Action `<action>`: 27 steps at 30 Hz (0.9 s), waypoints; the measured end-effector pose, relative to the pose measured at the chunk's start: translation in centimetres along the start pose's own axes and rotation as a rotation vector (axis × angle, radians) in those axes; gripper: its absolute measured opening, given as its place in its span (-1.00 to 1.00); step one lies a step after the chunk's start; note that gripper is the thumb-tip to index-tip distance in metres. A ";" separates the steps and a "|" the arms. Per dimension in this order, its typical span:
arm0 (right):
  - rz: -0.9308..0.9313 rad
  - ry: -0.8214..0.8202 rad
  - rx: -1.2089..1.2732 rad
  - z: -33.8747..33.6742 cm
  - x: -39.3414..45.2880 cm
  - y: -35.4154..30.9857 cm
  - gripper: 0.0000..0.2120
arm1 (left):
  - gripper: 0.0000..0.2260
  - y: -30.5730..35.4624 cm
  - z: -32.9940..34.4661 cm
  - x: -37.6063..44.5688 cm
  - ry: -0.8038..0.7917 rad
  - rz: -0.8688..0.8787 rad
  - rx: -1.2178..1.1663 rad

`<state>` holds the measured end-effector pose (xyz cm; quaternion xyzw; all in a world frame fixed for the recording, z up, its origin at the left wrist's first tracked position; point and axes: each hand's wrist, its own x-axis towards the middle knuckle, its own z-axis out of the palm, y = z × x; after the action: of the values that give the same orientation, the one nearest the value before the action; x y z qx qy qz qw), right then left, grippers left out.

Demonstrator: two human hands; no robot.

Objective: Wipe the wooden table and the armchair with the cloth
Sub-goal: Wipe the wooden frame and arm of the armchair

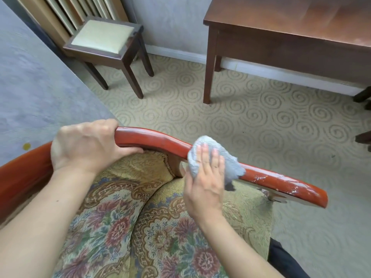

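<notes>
The armchair (160, 227) fills the lower half of the view, with floral upholstery and a glossy red-brown wooden armrest (281, 182) running from left to right. My left hand (84, 147) grips the armrest near its curved upper left part. My right hand (206, 183) presses a crumpled grey cloth (208, 149) flat against the middle of the armrest. White scuff marks show on the rail right of the cloth. The wooden table (291, 23), dark brown with a shiny top, stands at the upper right against the wall.
A dark wooden stool (104, 37) with a pale cushion stands at the upper left by a slatted panel. Beige carpet (261, 117) with swirl patterns lies between chair and table. A grey wall (30, 77) runs along the left. Dark furniture legs (363, 95) show at the right edge.
</notes>
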<state>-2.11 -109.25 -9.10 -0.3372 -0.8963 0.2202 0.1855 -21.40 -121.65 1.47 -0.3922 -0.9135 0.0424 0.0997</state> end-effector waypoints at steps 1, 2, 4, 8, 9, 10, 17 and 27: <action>-0.001 -0.013 0.082 0.5 0.7 -1.9 -0.43 | -0.41 0.0 0.0 0.0 0.002 0.001 0.010; -0.014 -0.020 0.151 0.9 1.4 -3.6 -0.43 | -0.39 0.0 0.1 0.0 0.007 -0.003 0.015; -0.070 -0.040 0.241 1.6 2.9 -6.6 -0.44 | -0.34 0.1 0.3 -0.1 0.033 -0.017 0.006; -0.291 -0.101 0.220 1.9 4.0 -7.0 -0.45 | -0.33 0.1 0.4 -0.1 0.057 -0.020 -0.005; -0.362 -0.129 0.163 1.5 3.7 -5.6 -0.44 | -0.33 0.1 0.4 -0.1 0.043 -0.011 -0.006; -0.416 -0.156 0.105 1.0 3.2 -3.7 -0.42 | -0.35 0.0 0.5 -0.1 0.026 -0.006 0.001; -0.437 -0.173 -0.144 -4.0 -2.4 8.7 -0.48 | -0.36 0.0 0.2 -0.2 -0.040 -0.008 0.135; 0.057 -0.116 0.754 -10.9 -0.8 9.2 -0.64 | -0.17 8.7 0.1 0.0 -0.087 0.399 0.003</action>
<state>8.50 -100.61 -4.96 -0.2570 -0.7515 0.5584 0.2395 -15.32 -115.65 0.01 -0.5629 -0.8211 0.0794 0.0503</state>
